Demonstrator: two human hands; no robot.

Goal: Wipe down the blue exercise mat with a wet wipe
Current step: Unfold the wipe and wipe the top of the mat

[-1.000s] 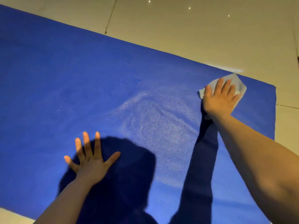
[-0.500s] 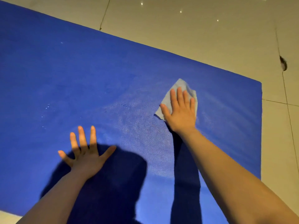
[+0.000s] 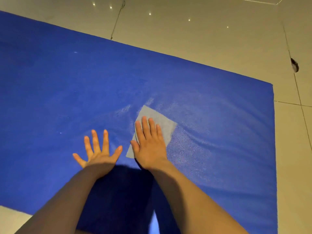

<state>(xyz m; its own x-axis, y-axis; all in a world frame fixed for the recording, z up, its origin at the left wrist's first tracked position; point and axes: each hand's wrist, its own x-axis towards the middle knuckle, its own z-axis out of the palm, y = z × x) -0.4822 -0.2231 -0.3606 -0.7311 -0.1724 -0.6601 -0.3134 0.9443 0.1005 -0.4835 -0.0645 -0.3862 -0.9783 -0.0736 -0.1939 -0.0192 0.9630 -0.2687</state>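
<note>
Blue exercise mat (image 3: pixel 59 92) lies flat on a tiled floor (image 3: pixel 211 39); the right hand (image 3: pixel 150 146), fingers straight, presses a wet wipe (image 3: pixel 162 125) mid-mat while the left hand (image 3: pixel 98 152) braces, splayed. Wiping appears midway; dry left stretches likely come next.

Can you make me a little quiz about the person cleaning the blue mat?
1. Which hand presses the wet wipe onto the blue mat?
2. True or false: the left hand lies flat on the mat with fingers spread.
3. What does the mat lie on? A) grass B) tiled floor C) wooden table

Key:
1. The right hand, fingers straight on top of the wipe.
2. True.
3. B.
</note>
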